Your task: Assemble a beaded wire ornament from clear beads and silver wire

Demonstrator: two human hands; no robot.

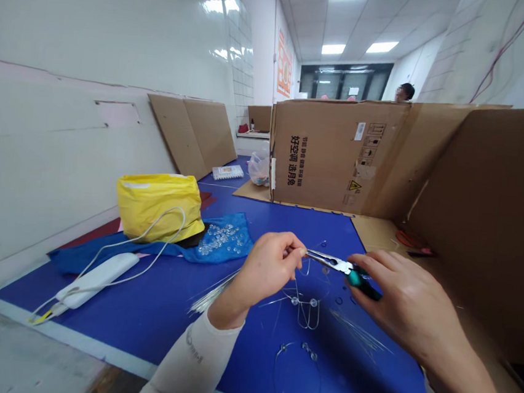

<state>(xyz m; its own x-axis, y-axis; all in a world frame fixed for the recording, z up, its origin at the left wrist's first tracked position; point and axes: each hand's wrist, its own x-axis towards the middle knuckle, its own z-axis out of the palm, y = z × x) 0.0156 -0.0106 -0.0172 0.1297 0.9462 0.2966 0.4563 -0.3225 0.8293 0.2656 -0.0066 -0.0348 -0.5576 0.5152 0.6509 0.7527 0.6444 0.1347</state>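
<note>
My right hand [403, 296] grips small pliers [338, 267] by their green and black handles, jaws pointing left. My left hand [270, 265] is pinched shut on a thin wire [299, 280] right at the plier jaws. The wire hangs down from the pinch towards the blue mat [149, 309]. Below my hands lie bent wire loops strung with clear beads [304, 305] and a larger beaded wire ring [297, 379].
A blue cloth with several clear beads [223, 241] lies left of my hands, beside a yellow bag [159, 206]. A white power bank with a cable [96, 278] lies front left. Bundles of straight wire [210, 295] rest on the mat. Cardboard partitions [340, 154] stand behind and right.
</note>
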